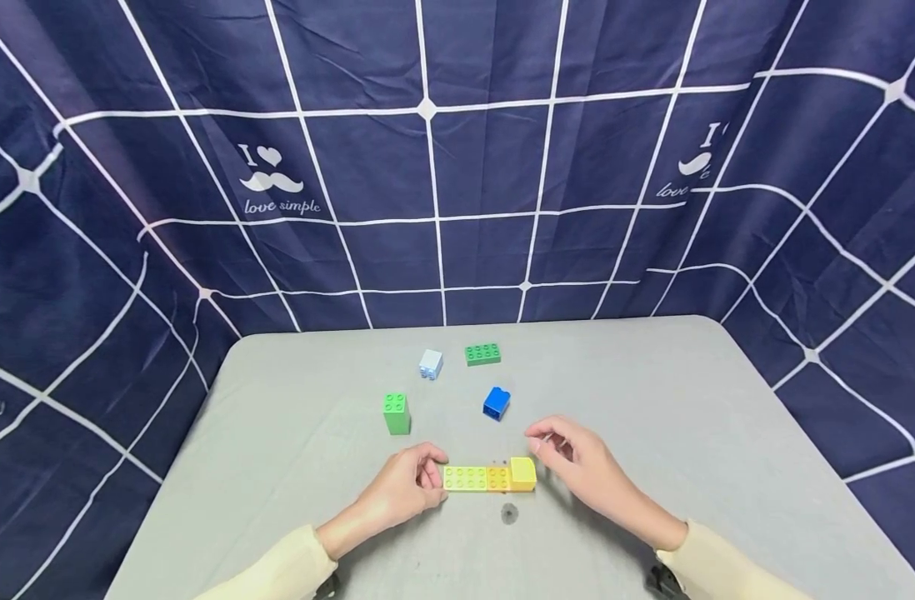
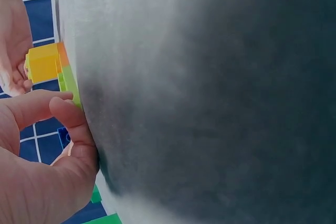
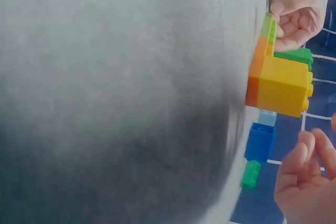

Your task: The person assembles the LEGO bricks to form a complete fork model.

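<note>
A flat lime-green brick lies on the table in line with an orange brick. On the orange brick's right part stands a taller yellow brick, also clear in the right wrist view. My left hand pinches the lime-green brick's left end between thumb and fingers. Just right of the yellow brick is my right hand, its fingers loosely bent and apart from the brick. The right wrist view shows nothing between that hand's fingers.
Beyond the hands stand a tall green brick on the left and a blue brick nearer the middle. Farther back lie a light-blue brick and a flat dark-green brick. A dark-blue checked curtain surrounds the grey table.
</note>
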A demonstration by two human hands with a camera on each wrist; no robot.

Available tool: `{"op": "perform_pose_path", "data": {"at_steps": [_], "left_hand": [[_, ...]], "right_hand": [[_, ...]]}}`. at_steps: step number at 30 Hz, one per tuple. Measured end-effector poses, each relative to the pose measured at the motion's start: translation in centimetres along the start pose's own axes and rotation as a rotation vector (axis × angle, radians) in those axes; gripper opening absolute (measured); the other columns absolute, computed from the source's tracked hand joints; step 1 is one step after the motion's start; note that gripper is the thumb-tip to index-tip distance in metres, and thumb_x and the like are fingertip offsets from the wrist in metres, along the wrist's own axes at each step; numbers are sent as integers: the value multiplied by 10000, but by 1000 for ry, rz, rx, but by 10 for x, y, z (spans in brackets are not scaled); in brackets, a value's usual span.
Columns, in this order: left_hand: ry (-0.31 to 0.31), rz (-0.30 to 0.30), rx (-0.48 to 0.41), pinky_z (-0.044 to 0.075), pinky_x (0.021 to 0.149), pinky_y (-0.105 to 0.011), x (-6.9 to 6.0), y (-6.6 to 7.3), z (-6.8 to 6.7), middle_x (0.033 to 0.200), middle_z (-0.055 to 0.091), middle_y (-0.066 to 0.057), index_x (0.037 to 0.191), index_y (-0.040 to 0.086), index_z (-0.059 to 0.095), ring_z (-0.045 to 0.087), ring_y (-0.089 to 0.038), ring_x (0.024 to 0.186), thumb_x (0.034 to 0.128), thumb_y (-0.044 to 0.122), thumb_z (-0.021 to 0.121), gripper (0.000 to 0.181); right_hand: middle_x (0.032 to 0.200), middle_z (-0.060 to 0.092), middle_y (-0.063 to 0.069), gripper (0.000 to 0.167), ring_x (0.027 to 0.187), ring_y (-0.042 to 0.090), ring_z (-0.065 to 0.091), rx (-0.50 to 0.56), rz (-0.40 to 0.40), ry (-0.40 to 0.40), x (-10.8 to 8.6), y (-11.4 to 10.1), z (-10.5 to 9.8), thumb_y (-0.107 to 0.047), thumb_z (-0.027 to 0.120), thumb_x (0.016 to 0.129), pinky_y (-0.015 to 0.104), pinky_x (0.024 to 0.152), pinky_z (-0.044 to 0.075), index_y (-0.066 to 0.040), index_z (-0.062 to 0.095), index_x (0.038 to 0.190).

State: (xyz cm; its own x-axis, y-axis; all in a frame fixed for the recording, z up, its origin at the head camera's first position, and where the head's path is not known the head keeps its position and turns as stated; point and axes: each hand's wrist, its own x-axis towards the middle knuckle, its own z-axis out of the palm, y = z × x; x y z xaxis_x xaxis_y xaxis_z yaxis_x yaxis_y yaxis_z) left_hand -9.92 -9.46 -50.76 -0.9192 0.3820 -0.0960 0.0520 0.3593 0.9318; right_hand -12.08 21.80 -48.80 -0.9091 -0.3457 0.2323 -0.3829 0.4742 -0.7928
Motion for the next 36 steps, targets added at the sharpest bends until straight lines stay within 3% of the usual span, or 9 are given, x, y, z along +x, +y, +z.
{"op": "perform_pose_path", "data": {"at_steps": [7, 15, 28, 36], "left_hand": [[1, -6, 18, 440, 605, -202, 0, 2, 2, 799, 632, 0, 1183, -68, 680, 558, -98, 687, 845, -104, 809, 364], [-1, -1, 34, 442, 602, -204, 2, 1, 2, 794, 631, 6, 1167, -58, 693, 556, -95, 686, 847, -102, 818, 346], [8, 10, 34, 450, 622, -209, 1, -4, 3, 797, 624, 11, 1157, -45, 702, 559, -94, 697, 832, -107, 814, 349], [15, 29, 20, 439, 615, -204, 1, -5, 4, 790, 620, 24, 1140, -41, 706, 550, -78, 681, 828, -109, 805, 335]], "right_hand": [[942, 688, -16, 173, 794, 135, 603, 49, 139, 26, 8, 8, -2, -175, 728, 1060, 275, 686, 498, -64, 755, 1190], [991, 704, -3, 226, 838, 148, 625, 41, 211, 32, 21, 13, -3, -177, 735, 1047, 270, 712, 512, -46, 741, 1232], [1029, 726, 41, 281, 767, 183, 630, 79, 214, 46, 41, 12, 9, -137, 713, 1045, 267, 614, 509, -10, 690, 1295], [1000, 691, 41, 386, 739, 165, 622, 55, 231, 33, 52, 15, 16, -186, 753, 1024, 264, 623, 498, -15, 654, 1355]]}}
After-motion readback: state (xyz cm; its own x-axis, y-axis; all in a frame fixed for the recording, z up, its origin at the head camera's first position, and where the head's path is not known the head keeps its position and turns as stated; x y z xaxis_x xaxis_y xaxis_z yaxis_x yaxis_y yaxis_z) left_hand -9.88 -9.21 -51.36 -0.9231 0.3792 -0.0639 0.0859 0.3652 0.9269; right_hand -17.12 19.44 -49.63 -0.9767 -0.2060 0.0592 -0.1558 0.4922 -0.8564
